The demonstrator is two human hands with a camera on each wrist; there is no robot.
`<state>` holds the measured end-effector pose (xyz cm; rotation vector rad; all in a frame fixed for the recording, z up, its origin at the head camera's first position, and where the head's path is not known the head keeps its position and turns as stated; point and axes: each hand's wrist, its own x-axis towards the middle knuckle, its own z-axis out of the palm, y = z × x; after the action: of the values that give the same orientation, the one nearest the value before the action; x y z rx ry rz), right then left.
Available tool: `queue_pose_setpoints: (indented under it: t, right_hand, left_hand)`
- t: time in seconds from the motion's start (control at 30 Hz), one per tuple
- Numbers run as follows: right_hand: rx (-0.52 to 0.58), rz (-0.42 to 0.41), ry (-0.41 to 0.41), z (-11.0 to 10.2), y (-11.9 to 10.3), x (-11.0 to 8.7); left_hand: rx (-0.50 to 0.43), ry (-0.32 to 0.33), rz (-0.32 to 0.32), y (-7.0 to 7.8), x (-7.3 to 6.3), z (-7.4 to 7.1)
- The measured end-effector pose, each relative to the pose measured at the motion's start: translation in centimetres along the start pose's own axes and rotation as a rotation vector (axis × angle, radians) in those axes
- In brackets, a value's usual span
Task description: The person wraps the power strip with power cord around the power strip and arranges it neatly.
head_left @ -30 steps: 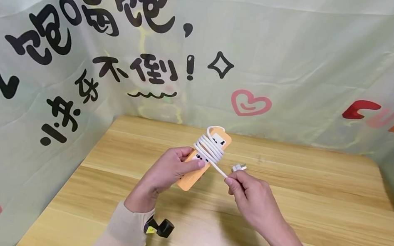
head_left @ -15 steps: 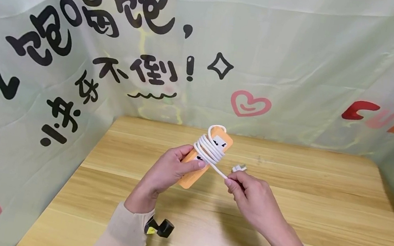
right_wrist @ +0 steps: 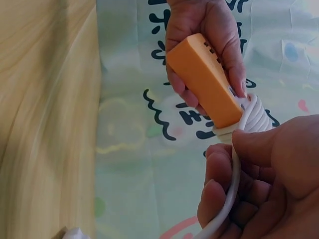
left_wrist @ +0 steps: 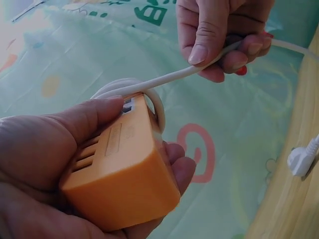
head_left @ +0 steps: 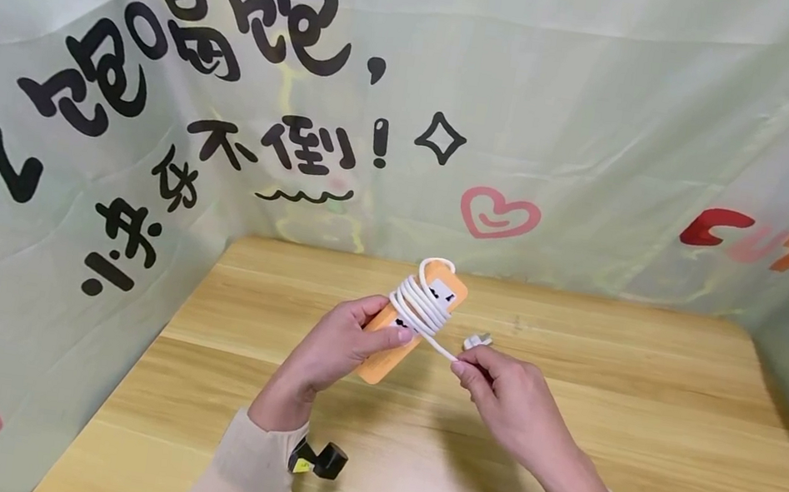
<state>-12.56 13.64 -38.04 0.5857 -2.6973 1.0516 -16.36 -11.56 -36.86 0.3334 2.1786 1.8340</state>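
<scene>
An orange power strip (head_left: 384, 360) is held tilted above the table by my left hand (head_left: 343, 344), thumb on its socket face and fingers underneath. Several turns of white cord (head_left: 420, 307) wrap around its upper half, with a loop at the far end. My right hand (head_left: 513, 393) pinches the cord between thumb and fingers, and a straight stretch runs from there to the coils. In the left wrist view the cord (left_wrist: 174, 75) passes under the right thumb and out the other side. The cord's white plug (head_left: 478, 341) lies on the table just beyond the right hand.
The wooden table (head_left: 615, 344) is enclosed by pale green printed cloth (head_left: 608, 125) at the back and both sides. Black wrist cameras (head_left: 331, 461) sit at the cuffs of both beige sleeves.
The head view has tilted up slightly, so everything sits a little lower in it. Both hands keep their grips on the power strip and cord, which are nearly still.
</scene>
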Motion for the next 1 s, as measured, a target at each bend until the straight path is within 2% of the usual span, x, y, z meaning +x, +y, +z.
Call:
queue_pose_setpoints:
  t: [0.2,0.5,0.7,0.87,1.0]
  right_hand:
    - [-0.019,0.016,0.011,-0.3,0.5,0.1]
    - [-0.033,0.017,0.0,-0.5,0.9,0.0]
    - [0.0,0.035,-0.01,-0.8,1.2,-0.2]
    - [0.052,0.013,-0.042,-1.2,1.2,-0.3]
    - [0.118,-0.034,-0.102,-1.7,1.1,-0.2]
  left_hand:
    - [-0.028,-0.01,0.008,0.1,-0.1,-0.1]
    - [-0.019,-0.02,-0.002,-0.2,-0.1,0.2]
    - [-0.027,-0.034,0.011,-0.4,-0.2,0.4]
    - [-0.066,-0.043,0.011,-0.4,-0.3,0.4]
    - [-0.159,-0.057,-0.008,-0.3,-0.2,0.2]
